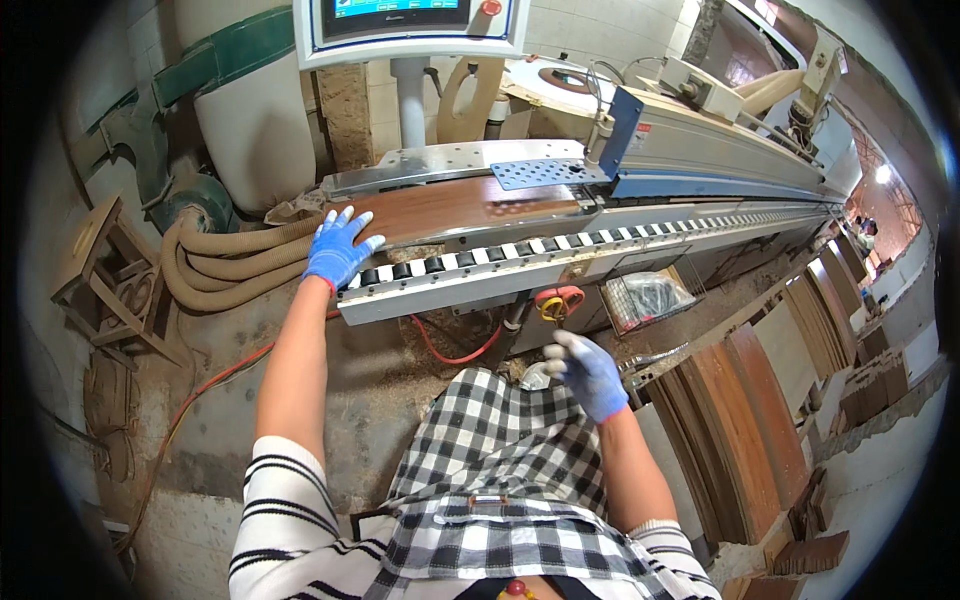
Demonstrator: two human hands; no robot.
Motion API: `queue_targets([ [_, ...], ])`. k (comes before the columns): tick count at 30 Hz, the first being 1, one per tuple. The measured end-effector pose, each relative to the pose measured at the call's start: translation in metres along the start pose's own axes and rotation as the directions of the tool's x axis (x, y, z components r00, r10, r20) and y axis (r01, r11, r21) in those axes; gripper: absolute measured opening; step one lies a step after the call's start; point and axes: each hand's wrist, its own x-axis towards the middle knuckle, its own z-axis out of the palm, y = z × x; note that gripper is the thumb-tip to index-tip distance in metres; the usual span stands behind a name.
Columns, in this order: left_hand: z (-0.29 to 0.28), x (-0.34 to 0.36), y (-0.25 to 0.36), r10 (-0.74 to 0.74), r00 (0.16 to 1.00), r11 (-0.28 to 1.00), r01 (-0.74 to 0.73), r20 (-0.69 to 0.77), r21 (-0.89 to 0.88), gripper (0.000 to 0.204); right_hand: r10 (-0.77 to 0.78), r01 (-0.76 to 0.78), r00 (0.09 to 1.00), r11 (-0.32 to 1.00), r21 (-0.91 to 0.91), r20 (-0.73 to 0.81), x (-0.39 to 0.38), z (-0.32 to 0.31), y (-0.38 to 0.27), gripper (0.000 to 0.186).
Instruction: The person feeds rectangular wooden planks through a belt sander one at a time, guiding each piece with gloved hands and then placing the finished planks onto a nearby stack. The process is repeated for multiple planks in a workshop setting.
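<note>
A long brown board (440, 208) lies on the bed of a machine, its far end running under a blue perforated plate (540, 174). My left hand (340, 250), in a blue glove with white fingertips, rests on the board's near left end with the fingers spread. In front of my lap is my right hand (588, 378), gloved alike, its fingers curled in. Whatever they may hold is hidden. Just beyond those fingers is a pair of scissors (553, 304) with red and yellow handles, by the machine's front; whether the hand touches it I cannot tell.
A rail of black and white rollers (520, 250) runs along the machine's front. A control panel (410, 30) stands behind it. Ribbed hoses (215, 270) and a wooden stool (105, 275) are left. Stacked boards (730, 420) lie right, near a wire basket (650, 297). A red hose (455, 357) crosses the floor.
</note>
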Motion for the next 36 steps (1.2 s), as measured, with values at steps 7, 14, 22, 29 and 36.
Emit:
queue_targets([
  [7,0.022,0.015,0.025,-0.117,0.985,0.992,0.122,-0.126,0.035,0.061,-0.612,0.068,0.759,0.416,-0.907,-0.223,-0.103,-0.104,-0.033,0.024],
  [14,0.017,0.004,0.030,-0.151,0.967,0.985,0.164,-0.206,0.045,0.066,-0.635,-0.295,0.765,-0.497,-0.816,0.110,-0.099,-0.135,-0.091,0.047],
  [22,0.015,0.007,0.030,-0.134,0.966,0.989,0.145,-0.223,0.038,0.063,-0.596,-0.305,0.800,-0.504,-0.808,0.070,-0.078,-0.177,-0.100,0.039],
  [29,0.021,0.013,0.008,-0.117,0.959,0.990,0.132,-0.257,0.041,0.062,-0.628,-0.319,0.760,-0.582,-0.748,0.165,-0.107,-0.148,-0.073,0.031],
  [36,0.023,0.014,0.009,-0.131,0.958,0.990,0.142,-0.254,0.025,0.064,-0.666,-0.057,0.713,-0.366,-0.929,0.219,-0.161,-0.067,-0.039,0.031],
])
